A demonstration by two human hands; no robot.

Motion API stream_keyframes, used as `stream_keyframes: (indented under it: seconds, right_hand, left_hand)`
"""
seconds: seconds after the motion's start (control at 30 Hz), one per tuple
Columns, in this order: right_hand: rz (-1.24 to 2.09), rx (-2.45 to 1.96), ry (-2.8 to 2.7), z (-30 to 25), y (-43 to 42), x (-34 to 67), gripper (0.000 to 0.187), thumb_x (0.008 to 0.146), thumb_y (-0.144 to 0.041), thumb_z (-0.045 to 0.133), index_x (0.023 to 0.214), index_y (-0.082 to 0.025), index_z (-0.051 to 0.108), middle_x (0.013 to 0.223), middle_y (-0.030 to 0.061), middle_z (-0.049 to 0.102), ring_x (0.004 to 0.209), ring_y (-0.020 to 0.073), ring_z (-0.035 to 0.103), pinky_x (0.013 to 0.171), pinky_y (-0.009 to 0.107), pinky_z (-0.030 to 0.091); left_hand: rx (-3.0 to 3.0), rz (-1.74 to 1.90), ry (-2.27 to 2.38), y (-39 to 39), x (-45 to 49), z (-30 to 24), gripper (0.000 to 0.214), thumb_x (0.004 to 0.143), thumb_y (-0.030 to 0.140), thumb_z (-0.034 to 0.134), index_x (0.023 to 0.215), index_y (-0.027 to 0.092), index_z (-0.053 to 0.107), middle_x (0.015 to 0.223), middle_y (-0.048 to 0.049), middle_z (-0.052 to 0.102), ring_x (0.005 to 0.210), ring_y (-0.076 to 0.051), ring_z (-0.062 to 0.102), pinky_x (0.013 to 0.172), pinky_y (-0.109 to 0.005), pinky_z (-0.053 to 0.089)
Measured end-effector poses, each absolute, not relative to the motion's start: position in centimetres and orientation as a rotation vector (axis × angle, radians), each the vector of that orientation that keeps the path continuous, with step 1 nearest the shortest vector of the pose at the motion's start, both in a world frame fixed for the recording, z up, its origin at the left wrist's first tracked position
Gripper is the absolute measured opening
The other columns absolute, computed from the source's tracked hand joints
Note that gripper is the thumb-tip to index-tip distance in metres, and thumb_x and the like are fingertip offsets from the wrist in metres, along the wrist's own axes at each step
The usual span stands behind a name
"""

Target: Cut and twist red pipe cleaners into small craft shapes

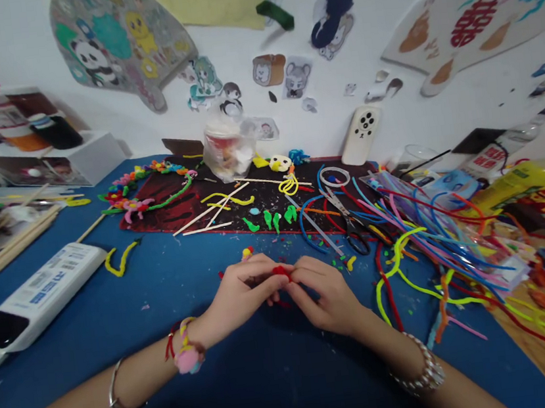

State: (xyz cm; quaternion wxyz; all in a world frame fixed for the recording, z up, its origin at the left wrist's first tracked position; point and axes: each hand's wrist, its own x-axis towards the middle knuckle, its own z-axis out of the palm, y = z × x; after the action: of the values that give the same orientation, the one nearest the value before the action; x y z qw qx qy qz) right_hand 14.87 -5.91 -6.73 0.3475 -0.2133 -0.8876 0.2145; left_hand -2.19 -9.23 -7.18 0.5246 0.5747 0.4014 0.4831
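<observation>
Red pipe cleaner (281, 270) pinched between both hands (244, 293)

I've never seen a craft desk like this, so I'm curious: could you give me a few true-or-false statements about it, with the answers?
1. The left hand and right hand both hold a small red piece at their fingertips. True.
2. The right hand holds scissors. False: the scissors lie on the blue table top.
3. A pink fluffy charm sits at the left wrist. True.
4. The right wrist is bare. False: it wears a beaded bracelet.
5. Coloured pipe cleaners lie heaped right of the hands. True.
</observation>
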Motion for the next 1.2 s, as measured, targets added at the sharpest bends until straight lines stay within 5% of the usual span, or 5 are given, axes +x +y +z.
stream_keyframes:
  seconds: [0.73, 1.2]
  right_hand:
    - [0.561, -0.541, -2.296, -6.54, -5.92, 14.95, 0.014, 0.083, -0.013, 0.046, 0.077, -0.016, 0.058, 0.070, 0.0041, 0.056, 0.068, 0.0144, 0.049, 0.066, 0.028, 0.043]
    - [0.816, -0.576, -2.243, -6.09, -5.90, 15.03, 0.019, 0.087, -0.018, 0.043, 0.073, -0.017, 0.056, 0.068, 0.0028, 0.056, 0.068, 0.0140, 0.050, 0.068, 0.028, 0.042]
  left_hand:
    - [1.482, 1.122, 1.022, -9.26, -2.50, -6.96, 0.027, 0.086, 0.028, 0.049, 0.075, 0.011, 0.067, 0.063, -0.0019, 0.054, 0.057, -0.008, 0.051, 0.053, -0.020, 0.042]
    - [1.340, 1.115, 0.942, -9.11, -2.56, -6.88, 0.030, 0.088, 0.031, 0.045, 0.089, 0.011, 0.067, 0.068, -0.0023, 0.055, 0.055, -0.009, 0.053, 0.051, -0.022, 0.044]
